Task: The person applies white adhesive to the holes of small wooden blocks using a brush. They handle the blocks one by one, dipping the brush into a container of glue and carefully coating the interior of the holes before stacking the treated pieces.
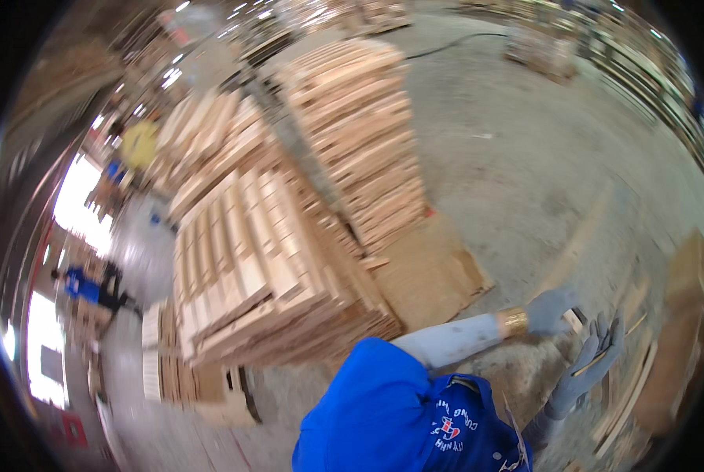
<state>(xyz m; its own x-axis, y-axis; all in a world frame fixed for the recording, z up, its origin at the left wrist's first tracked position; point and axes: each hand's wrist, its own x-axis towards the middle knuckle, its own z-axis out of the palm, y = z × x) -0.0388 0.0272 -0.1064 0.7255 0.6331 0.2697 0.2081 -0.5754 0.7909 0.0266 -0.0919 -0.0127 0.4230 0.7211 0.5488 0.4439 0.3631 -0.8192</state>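
Observation:
My left hand wears a grey glove with a tan cuff, and its arm reaches out from my blue shirt. Its fingers close on a small wooden piece. Just below it, my right hand, also in a grey glove, has its fingers spread apart. A thin wooden strip lies across or just behind those fingers; the blur hides whether the hand grips it. Both hands are over a low pile of wooden planks at the lower right.
Tall stacks of pale wooden boards and a lower stack fill the middle and left. A flat cardboard sheet lies on the concrete floor. People in blue and yellow are far left.

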